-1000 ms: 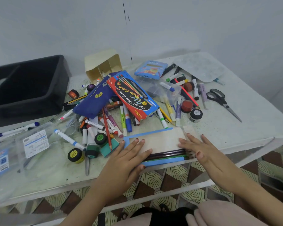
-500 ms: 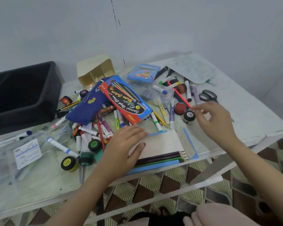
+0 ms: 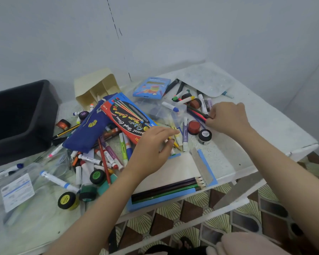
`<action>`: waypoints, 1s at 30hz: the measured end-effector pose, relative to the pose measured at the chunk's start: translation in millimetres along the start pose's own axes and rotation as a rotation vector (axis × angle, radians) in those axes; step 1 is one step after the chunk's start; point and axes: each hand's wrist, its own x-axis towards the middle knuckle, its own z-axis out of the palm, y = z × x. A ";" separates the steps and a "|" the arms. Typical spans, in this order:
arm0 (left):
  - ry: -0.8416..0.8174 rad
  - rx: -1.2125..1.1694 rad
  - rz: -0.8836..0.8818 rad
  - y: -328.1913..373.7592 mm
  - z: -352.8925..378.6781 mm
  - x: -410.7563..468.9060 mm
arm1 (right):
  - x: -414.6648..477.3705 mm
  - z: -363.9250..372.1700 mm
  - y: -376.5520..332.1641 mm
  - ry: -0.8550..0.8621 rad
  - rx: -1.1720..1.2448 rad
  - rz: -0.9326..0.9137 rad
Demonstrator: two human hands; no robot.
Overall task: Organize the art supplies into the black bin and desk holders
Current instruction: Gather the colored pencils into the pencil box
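pinching: the right hand [image 3: 226, 118] has its fingertips pressed together on the near ends of a few thin red and dark green wooden pencils [image 3: 196, 115], whose shafts run leftward from the grip among loose markers.
other hand: the left hand [image 3: 153, 150] hovers left of that grip and nearer the person, fingers loosely spread. contact with the markers cannot be told.
snag risk: a quick pull could drag neighbouring markers along and knock the round red paint pot [image 3: 194, 127] just below the grip.
slip risk: an end-only pinch may let the pencils fan out and drop one.
edge risk: the open blue-edged cardboard pencil box [image 3: 182, 168], nearer than the grip, lies at the table edge, so a forearm could push it off.
destinations: the black plastic bin [image 3: 26, 115] is far left. the cream divided desk holder [image 3: 98, 87] lies tipped, so pencils could slide back out.
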 end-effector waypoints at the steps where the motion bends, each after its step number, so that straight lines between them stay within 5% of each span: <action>1: 0.003 -0.010 -0.005 -0.5 1.0 3.5 | -2.0 -2.4 3.8 0.027 0.134 0.009; 5: 0.047 0.010 0.007 1.7 3.4 27.5 | -15.5 -21.3 10.3 0.242 0.768 0.055; 11: -0.015 0.139 0.030 4.9 11.0 78.6 | -35.9 -42.5 5.7 0.428 1.323 0.093; 16: 0.038 0.168 0.146 8.2 18.5 105.1 | -36.0 -44.1 6.2 0.477 1.507 0.142; 19: 0.040 0.209 0.206 9.9 25.7 112.3 | -30.6 -37.0 7.6 0.365 1.472 0.140; 22: -0.087 0.168 0.249 7.9 33.1 119.7 | -27.3 -29.3 8.0 0.254 1.592 0.191; 25: -0.184 0.061 0.124 1.1 35.7 129.2 | -25.0 -27.8 16.7 0.319 1.674 0.348; 30: -0.383 0.417 0.209 -8.1 43.1 148.8 | -25.1 -19.4 37.5 0.343 1.751 0.540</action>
